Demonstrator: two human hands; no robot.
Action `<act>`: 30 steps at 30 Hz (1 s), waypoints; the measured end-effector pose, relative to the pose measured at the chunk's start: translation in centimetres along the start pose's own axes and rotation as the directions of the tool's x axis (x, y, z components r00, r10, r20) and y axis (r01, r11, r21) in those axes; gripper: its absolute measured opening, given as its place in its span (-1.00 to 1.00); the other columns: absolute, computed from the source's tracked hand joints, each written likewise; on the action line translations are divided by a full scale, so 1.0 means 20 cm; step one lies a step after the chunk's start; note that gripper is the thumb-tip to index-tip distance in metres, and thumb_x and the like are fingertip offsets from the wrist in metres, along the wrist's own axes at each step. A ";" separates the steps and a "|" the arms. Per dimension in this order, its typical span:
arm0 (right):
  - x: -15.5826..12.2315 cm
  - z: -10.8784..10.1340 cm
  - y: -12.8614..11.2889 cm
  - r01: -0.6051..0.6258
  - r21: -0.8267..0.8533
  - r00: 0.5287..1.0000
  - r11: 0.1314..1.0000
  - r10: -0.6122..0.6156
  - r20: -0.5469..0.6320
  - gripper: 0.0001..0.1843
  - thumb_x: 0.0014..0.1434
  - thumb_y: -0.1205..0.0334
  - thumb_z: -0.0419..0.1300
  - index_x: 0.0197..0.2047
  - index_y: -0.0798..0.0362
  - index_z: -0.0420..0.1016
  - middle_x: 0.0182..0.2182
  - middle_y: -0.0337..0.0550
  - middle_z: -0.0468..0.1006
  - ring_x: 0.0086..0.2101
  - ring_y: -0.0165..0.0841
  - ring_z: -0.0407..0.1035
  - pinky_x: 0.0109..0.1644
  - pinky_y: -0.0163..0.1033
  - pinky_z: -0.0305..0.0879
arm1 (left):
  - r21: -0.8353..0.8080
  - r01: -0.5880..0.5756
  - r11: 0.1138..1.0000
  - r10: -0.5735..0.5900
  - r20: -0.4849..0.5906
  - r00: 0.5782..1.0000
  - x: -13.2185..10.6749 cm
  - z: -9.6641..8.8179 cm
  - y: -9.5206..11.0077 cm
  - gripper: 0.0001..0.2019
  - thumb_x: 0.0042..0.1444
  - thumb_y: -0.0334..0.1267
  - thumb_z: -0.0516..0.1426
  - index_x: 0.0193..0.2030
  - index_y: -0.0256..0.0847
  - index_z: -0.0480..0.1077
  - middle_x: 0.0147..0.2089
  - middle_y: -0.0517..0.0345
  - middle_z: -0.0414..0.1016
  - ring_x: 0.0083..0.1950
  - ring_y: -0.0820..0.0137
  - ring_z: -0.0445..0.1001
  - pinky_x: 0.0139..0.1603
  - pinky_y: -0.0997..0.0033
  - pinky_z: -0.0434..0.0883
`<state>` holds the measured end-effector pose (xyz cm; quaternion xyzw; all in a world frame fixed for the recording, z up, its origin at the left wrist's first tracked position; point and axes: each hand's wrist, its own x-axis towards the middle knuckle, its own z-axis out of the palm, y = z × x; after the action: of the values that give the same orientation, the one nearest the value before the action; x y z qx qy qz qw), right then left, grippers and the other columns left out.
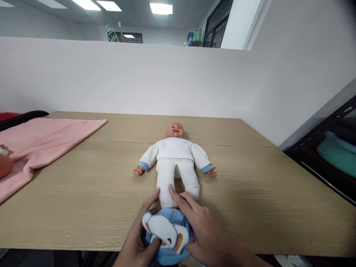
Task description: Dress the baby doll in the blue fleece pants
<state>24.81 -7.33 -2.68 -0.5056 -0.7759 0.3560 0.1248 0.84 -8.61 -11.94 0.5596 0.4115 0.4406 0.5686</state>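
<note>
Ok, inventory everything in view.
Plastic doll: 1, white clothing, on table
Fluffy animal fabric: 1, blue and white, doll's feet
Wooden table: 1, tan, centre
Soft cloth: 1, pink, table left
Rounded object: 1, orange, left
Partial objects: 2, black, red, far left
Partition wall: 1, white, behind
Ceiling lights: 5, white, top
Slotted shelving: 1, black, right
Smooth item: 1, teal, shelving
Crumpled item: 1, white, bottom right
Background items: several, mixed, beyond wall
Hands: 2, bare, holding fabric
</note>
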 end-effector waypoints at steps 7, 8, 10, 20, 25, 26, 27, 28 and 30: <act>0.03 -0.02 0.07 0.220 0.022 0.969 0.975 -0.216 -0.119 0.03 0.11 0.48 0.24 0.63 -0.06 0.18 0.29 0.01 0.62 0.19 -0.03 0.56 0.24 -0.02 0.45 | 0.163 -0.092 0.982 0.089 0.026 0.996 0.12 -0.10 0.15 -0.60 0.31 -0.19 0.35 0.27 0.08 0.57 0.27 0.07 0.62 0.32 0.11 0.54 0.36 0.26 0.47; 0.05 -0.03 0.08 0.249 0.007 0.960 0.968 -0.246 -0.132 -0.01 0.12 0.49 0.23 0.61 -0.04 0.24 0.27 0.01 0.65 0.17 -0.03 0.57 0.22 -0.03 0.45 | 0.165 -0.087 0.982 0.081 0.042 0.996 0.15 -0.12 0.16 -0.68 0.32 -0.18 0.33 0.20 0.05 0.59 0.21 0.08 0.64 0.29 0.12 0.55 0.34 0.26 0.47; 0.08 -0.05 0.10 0.277 -0.037 0.949 0.960 -0.279 -0.145 -0.21 0.18 0.47 0.23 0.48 0.00 0.44 0.12 0.01 0.72 0.06 -0.05 0.61 0.12 -0.05 0.45 | 0.161 -0.070 0.984 0.055 0.096 0.994 0.19 -0.15 0.19 -0.80 0.35 -0.15 0.32 0.07 -0.03 0.58 0.08 0.08 0.65 0.17 0.16 0.57 0.25 0.28 0.48; 0.34 -0.23 0.18 0.422 -0.010 0.905 0.906 -0.422 -0.046 -0.87 0.13 0.29 0.44 -0.23 0.06 0.62 -0.30 -0.23 0.60 -0.26 -0.30 0.44 -0.10 -0.21 0.25 | 0.303 -0.081 0.949 -0.082 0.487 0.869 0.44 -0.28 0.34 -0.72 0.34 -0.12 0.26 0.12 -0.14 0.47 0.06 0.05 0.52 0.08 0.18 0.46 0.16 0.25 0.42; 0.41 -0.28 0.20 0.342 0.034 0.939 0.939 -0.343 0.010 -0.71 0.07 0.12 0.58 -0.22 0.08 0.70 -0.40 -0.28 0.61 -0.37 -0.35 0.38 -0.24 -0.25 0.18 | 0.367 -0.034 0.930 -0.157 0.479 0.864 0.49 -0.33 0.32 -0.61 0.32 0.05 0.29 0.14 -0.11 0.48 0.03 0.06 0.53 0.07 0.15 0.45 0.17 0.21 0.45; 0.42 -0.28 0.20 0.325 0.055 0.945 0.944 -0.326 0.012 -0.65 0.06 0.05 0.60 -0.17 0.08 0.73 -0.39 -0.29 0.63 -0.37 -0.35 0.40 -0.23 -0.26 0.18 | 0.358 -0.009 0.934 -0.169 0.463 0.870 0.49 -0.33 0.31 -0.58 0.32 0.09 0.29 0.16 -0.10 0.48 0.04 0.06 0.54 0.09 0.14 0.45 0.19 0.20 0.45; 0.42 -0.29 0.20 0.310 0.079 0.950 0.948 -0.311 0.011 -0.58 0.06 -0.01 0.62 -0.13 0.07 0.74 -0.37 -0.29 0.65 -0.35 -0.35 0.41 -0.22 -0.26 0.19 | 0.347 0.014 0.938 -0.178 0.445 0.878 0.49 -0.33 0.30 -0.56 0.32 0.11 0.28 0.18 -0.10 0.47 0.06 0.05 0.54 0.12 0.13 0.45 0.21 0.19 0.46; 0.42 -0.29 0.20 0.301 0.101 0.953 0.948 -0.303 0.011 -0.52 0.06 -0.07 0.62 -0.08 0.06 0.74 -0.34 -0.29 0.66 -0.33 -0.33 0.44 -0.21 -0.26 0.20 | 0.337 0.033 0.941 -0.184 0.427 0.885 0.49 -0.33 0.29 -0.54 0.32 0.13 0.28 0.19 -0.10 0.46 0.07 0.05 0.55 0.14 0.13 0.45 0.22 0.18 0.46; 0.39 -0.30 0.18 0.310 0.126 0.950 0.942 -0.314 0.005 -0.48 0.11 -0.14 0.59 -0.02 0.05 0.71 -0.27 -0.27 0.68 -0.27 -0.30 0.47 -0.17 -0.26 0.24 | 0.335 0.055 0.941 -0.195 0.400 0.896 0.49 -0.33 0.28 -0.53 0.31 0.14 0.29 0.18 -0.12 0.45 0.06 0.06 0.55 0.12 0.15 0.46 0.21 0.19 0.47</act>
<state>26.98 2.93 -2.22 -0.3632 -0.8241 0.3853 0.2010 -3.11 2.47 -6.27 0.6980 0.3774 0.1978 0.5755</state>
